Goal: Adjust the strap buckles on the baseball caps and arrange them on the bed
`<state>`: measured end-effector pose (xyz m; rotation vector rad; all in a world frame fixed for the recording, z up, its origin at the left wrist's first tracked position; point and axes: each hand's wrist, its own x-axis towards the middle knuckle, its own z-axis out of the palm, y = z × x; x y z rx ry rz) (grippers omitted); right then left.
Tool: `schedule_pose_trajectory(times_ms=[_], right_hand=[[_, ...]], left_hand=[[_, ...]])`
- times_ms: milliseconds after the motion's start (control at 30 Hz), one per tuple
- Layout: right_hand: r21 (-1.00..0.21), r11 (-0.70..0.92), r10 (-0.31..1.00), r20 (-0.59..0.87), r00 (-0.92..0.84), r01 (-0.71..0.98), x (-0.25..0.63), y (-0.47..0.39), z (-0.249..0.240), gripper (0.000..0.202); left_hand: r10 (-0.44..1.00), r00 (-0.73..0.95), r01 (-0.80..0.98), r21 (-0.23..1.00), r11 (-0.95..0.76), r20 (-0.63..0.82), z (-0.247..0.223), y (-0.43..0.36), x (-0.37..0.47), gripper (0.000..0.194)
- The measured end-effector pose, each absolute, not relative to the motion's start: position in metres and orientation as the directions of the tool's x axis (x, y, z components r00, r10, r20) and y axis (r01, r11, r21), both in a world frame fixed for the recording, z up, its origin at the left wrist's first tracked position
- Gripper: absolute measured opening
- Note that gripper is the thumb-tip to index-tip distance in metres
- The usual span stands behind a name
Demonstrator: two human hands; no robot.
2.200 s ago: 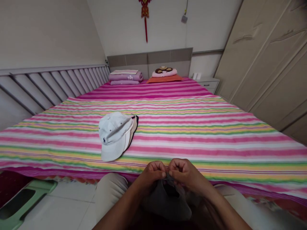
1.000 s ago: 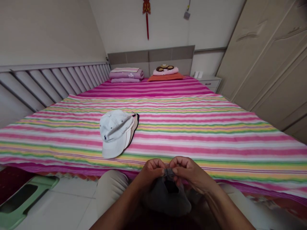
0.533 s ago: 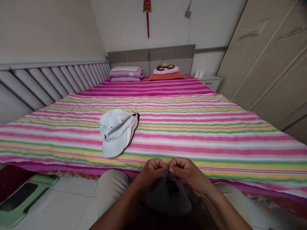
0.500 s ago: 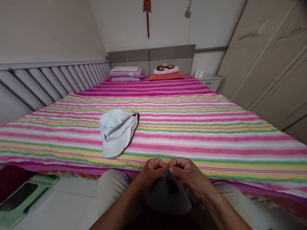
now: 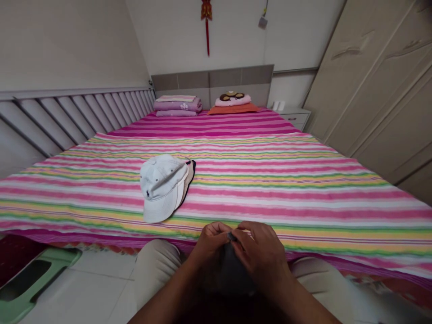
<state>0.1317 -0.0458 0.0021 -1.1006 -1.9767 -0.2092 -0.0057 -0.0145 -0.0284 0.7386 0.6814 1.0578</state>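
A dark grey cap (image 5: 234,270) hangs between my knees at the bottom centre, its strap end pinched at the top. My left hand (image 5: 212,243) has thumb and fingers closed on one side of that strap. On the other side, my right hand (image 5: 259,249) grips it, its fingers curled over and hiding part of the cap. The lower part of the cap is in shadow. Left of centre on the bed lie stacked caps, a pale one (image 5: 160,180) on top, with a beige, dark-edged brim under it.
A striped bedspread (image 5: 270,180) covers the bed. Folded purple bedding (image 5: 178,105) and a pink pillow (image 5: 232,100) lie by the headboard. A green stool (image 5: 50,270) stands on the floor at lower left. A rail (image 5: 84,110) runs along the left.
My right hand has turned and moved over the strap, covering more of it. The cap's opening, visible before, is now hidden. The stacked caps have not moved.
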Motion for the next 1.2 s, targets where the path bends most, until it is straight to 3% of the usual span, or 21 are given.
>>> schedule_pose_trajectory(times_ms=[133, 367, 433, 500, 567, 633, 700, 800, 900, 1033, 1200], right_hand=[[-0.146, 0.617, 0.558, 0.774, -0.299, 0.773, 0.125, -0.044, 0.002, 0.011], [-0.251, 0.761, 0.526, 0.778, -0.343, 0.598, 0.118, -0.048, 0.002, 0.011], [-0.367, 0.735, 0.579, 0.777, -0.247, 0.57, 0.125, -0.044, 0.001, 0.018], [-0.584, 0.618, 0.729, 0.676, -0.107, 0.527, 0.134, -0.037, -0.003, 0.022], [-0.842, 0.409, 0.912, 0.393, -0.12, 0.351, 0.143, -0.03, -0.007, 0.024], [-0.986, 0.122, 0.947, 0.081, -0.312, 0.114, 0.149, -0.025, -0.009, 0.034], [-0.991, -0.112, 0.9, -0.068, -0.431, -0.076, 0.153, -0.024, -0.01, 0.036], [-0.94, -0.238, 0.904, -0.122, -0.41, -0.245, 0.154, -0.025, -0.006, 0.033], [-0.921, -0.266, 0.903, -0.134, -0.409, -0.284, 0.154, -0.025, -0.002, 0.032], [-0.928, -0.245, 0.918, -0.13, -0.374, -0.28, 0.153, -0.022, 0.003, 0.032], [-0.938, -0.214, 0.929, -0.109, -0.353, -0.274, 0.154, -0.018, 0.007, 0.033]], left_hand=[[0.952, 0.262, -0.508, 0.816, 0.276, -0.159, -0.028, -0.015, -0.001, 0.015], [0.949, 0.242, -0.47, 0.831, 0.297, -0.202, -0.026, -0.017, -0.001, 0.017], [0.937, 0.307, -0.493, 0.815, 0.305, -0.165, -0.025, -0.017, -0.004, 0.018], [0.922, 0.373, -0.505, 0.811, 0.295, -0.103, -0.023, -0.016, -0.008, 0.017], [0.902, 0.429, -0.497, 0.819, 0.286, -0.054, -0.019, -0.013, -0.014, 0.017], [0.874, 0.484, -0.468, 0.83, 0.303, -0.046, -0.013, -0.01, -0.019, 0.015], [0.846, 0.531, -0.425, 0.848, 0.317, -0.05, -0.007, -0.006, -0.024, 0.013], [0.817, 0.573, -0.362, 0.872, 0.329, -0.07, 0.001, -0.002, -0.027, 0.021], [0.768, 0.618, -0.266, 0.874, 0.408, -0.17, 0.007, 0.0, -0.028, 0.033], [0.706, 0.648, -0.103, 0.886, 0.452, -0.285, 0.01, 0.0, -0.026, 0.019], [0.712, 0.656, -0.197, 0.853, 0.483, -0.251, 0.011, 0.0, -0.023, 0.02]])
